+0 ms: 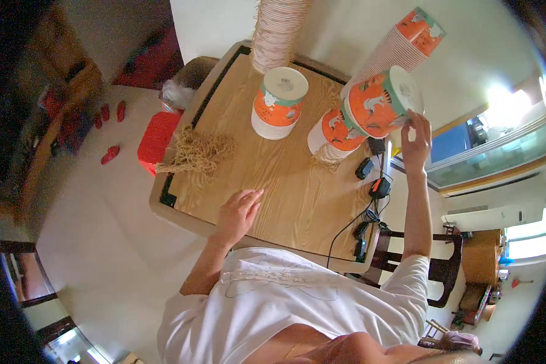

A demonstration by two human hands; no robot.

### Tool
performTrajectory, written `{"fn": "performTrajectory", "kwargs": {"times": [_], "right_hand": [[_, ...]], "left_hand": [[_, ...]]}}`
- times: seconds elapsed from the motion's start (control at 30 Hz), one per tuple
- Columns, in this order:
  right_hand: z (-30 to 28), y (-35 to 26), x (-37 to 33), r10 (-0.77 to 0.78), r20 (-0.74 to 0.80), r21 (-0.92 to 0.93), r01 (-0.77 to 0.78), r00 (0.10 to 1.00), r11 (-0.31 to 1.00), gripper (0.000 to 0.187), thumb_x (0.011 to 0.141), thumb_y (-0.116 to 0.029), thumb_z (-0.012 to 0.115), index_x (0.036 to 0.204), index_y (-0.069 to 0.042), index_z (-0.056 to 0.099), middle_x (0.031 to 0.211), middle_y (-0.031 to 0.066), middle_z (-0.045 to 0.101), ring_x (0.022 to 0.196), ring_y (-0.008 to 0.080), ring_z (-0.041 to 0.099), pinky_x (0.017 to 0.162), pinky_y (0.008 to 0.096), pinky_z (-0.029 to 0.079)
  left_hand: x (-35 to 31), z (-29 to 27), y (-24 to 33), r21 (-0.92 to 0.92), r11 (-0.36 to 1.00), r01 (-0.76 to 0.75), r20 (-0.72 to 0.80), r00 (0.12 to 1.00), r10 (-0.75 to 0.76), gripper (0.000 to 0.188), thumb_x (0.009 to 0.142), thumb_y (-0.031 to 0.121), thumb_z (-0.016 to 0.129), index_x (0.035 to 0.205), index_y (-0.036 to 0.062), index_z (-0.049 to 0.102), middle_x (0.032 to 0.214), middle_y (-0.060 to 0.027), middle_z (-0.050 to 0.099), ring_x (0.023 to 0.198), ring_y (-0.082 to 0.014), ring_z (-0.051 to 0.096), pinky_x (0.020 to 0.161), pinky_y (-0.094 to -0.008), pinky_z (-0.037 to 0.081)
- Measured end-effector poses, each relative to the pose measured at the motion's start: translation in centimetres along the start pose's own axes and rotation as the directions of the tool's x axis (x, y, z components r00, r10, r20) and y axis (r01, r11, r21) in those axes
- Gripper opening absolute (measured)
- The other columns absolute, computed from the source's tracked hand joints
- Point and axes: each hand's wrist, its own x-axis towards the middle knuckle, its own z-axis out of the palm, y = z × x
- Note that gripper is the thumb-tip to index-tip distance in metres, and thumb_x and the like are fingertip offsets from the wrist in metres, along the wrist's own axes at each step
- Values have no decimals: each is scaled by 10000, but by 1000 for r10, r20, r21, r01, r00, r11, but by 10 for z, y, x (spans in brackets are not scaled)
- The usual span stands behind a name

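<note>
Around the wooden tabletop (273,179), the right hand (418,149) is at two o'clock, its fingertips at the base rim of an orange tub (373,114). The left hand (236,215), fingers loosely bent, is at seven. Another orange stack (277,110) stands at twelve, tangled twine (203,150) lies at nine, black adapters (380,188) toward four.

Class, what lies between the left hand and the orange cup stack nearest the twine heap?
Bare wooden tabletop: in the head view, nothing stands between the left hand and that orange cup stack.
</note>
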Motion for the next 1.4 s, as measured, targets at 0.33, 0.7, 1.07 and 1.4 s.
{"fn": "performTrajectory", "kwargs": {"times": [0.33,0.7,1.07,1.4], "right_hand": [[51,16,-42,40,66,-13,-39,997,999,343,766,-12,558,1099,-95,571,1033,139,539,970,295,516,815,379,456],[82,11,-68,-28,179,-22,32,983,999,401,723,-32,590,1116,-103,551,1002,105,542,917,284,513,765,389,433],[98,10,-75,-9,127,-82,20,992,996,373,725,-44,592,1090,-116,572,985,106,536,906,275,514,783,389,426],[95,2,-74,-35,158,-104,52,987,993,397,723,-44,600,1111,-118,563,962,105,533,893,275,517,806,396,421]], "left_hand": [[-21,-6,-14,48,997,62,-13,998,-61,258,774,102,593,1030,103,561,922,-63,577,842,-239,572,701,-338,486],[-17,-6,-10,8,998,65,10,998,-65,218,761,97,592,978,78,597,881,-72,587,823,-240,577,694,-334,490],[-15,-4,-14,21,997,75,-6,997,-75,212,753,98,598,964,80,610,868,-72,594,812,-234,582,690,-336,496],[-15,-5,-14,48,996,70,5,997,-71,200,752,92,603,951,78,609,871,-65,592,806,-226,588,677,-326,502]]}}
